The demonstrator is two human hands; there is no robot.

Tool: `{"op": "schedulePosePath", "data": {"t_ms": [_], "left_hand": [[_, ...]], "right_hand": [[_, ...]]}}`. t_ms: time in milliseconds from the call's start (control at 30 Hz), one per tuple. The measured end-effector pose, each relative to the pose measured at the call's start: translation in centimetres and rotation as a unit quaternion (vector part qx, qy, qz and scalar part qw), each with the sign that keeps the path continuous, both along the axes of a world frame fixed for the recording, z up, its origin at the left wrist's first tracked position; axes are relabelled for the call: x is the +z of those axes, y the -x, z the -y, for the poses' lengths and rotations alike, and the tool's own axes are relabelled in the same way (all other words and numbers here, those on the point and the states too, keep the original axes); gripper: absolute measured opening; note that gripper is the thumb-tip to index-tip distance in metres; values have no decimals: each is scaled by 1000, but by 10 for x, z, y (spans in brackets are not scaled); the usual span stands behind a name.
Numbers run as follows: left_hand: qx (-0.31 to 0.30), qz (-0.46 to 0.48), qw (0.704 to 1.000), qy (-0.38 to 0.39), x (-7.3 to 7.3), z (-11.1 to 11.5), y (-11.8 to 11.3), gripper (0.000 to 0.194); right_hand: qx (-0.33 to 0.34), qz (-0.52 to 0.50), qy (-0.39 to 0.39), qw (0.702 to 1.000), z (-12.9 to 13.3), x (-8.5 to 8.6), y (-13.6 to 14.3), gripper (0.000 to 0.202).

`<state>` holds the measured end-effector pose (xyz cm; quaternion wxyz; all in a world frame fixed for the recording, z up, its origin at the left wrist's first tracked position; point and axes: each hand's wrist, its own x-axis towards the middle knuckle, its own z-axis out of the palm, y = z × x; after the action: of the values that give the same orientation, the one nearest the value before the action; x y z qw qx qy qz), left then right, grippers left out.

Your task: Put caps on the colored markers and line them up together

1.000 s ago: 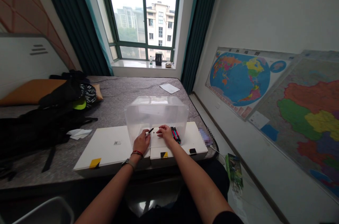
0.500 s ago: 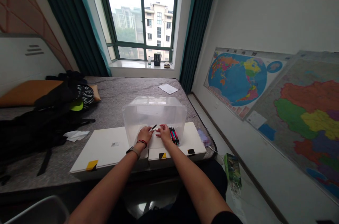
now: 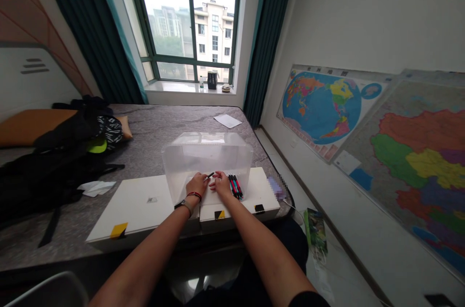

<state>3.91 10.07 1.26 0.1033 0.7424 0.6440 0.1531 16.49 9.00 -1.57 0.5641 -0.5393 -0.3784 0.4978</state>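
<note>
A dark pen is pinched in the fingers of my left hand, its tip pointing up and right. Just beside it, my right hand holds nothing that I can make out, and its fingers are apart. Several pens with red, teal and black barrels lie side by side to the right of that hand. Both hands are inside a clear plastic bin tipped with its opening toward me. Beneath it are two white boxes, a left one and a right one.
A grey mattress supports everything. Dark bags and clothes lie left, near a crumpled tissue. A white sheet lies at the back. A blurred purple item sits at the right edge, with a cable running down.
The whole view has shifted slightly, so the scene sits a little further left. Both hands keep nearly the same pose, with the pen still in the left one.
</note>
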Motion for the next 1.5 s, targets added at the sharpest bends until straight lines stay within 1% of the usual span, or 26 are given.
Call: {"op": "schedulePosePath", "data": {"t_ms": [200,467,600,667,733,800,867,933,967,1033,1100,1200,1267,1300,1400,1467,1500], "left_hand": [[-14,-4,1000,4,3,3,0,29],[-61,0,998,-35,8,22,1,25],[-44,4,999,-18,9,30,8,25],[-38,27,999,-15,10,35,14,23],[-46,63,997,-25,12,42,20,22],[-71,103,991,-47,14,53,27,25],[-108,137,982,-69,17,65,36,31],[-143,161,974,-77,20,79,44,33],[-150,177,969,-83,21,85,48,33],[-140,212,963,-93,21,94,54,32],[-104,252,958,-90,19,98,57,30],[-53,315,946,-50,16,94,55,30],[-46,326,944,-33,15,84,50,29],[-49,315,947,-35,15,78,48,27],[-69,229,969,-67,18,56,40,22],[-85,147,982,-79,22,42,35,22],[-83,100,989,-71,24,36,33,24]], "right_hand": [[11,-40,-6,999,-1,3,1,25],[47,-67,-31,996,4,7,-5,27],[39,-102,-22,994,7,10,-6,25],[38,-129,-17,991,8,13,-6,24],[40,-157,-18,987,9,14,-7,22],[41,-175,-18,984,9,16,-8,22],[42,-184,-14,982,9,17,-9,22],[43,-190,-11,981,9,17,-9,23],[44,-192,-10,980,9,17,-9,24],[43,-194,-12,980,9,17,-9,26],[44,-197,-18,979,9,17,-8,29],[49,-194,-29,979,9,15,-7,31],[51,-185,-32,981,8,14,-6,31],[51,-180,-32,982,8,13,-6,30],[51,-163,-37,985,7,11,-6,29],[51,-149,-43,987,6,10,-6,28],[51,-141,-46,988,6,9,-6,28]]}}
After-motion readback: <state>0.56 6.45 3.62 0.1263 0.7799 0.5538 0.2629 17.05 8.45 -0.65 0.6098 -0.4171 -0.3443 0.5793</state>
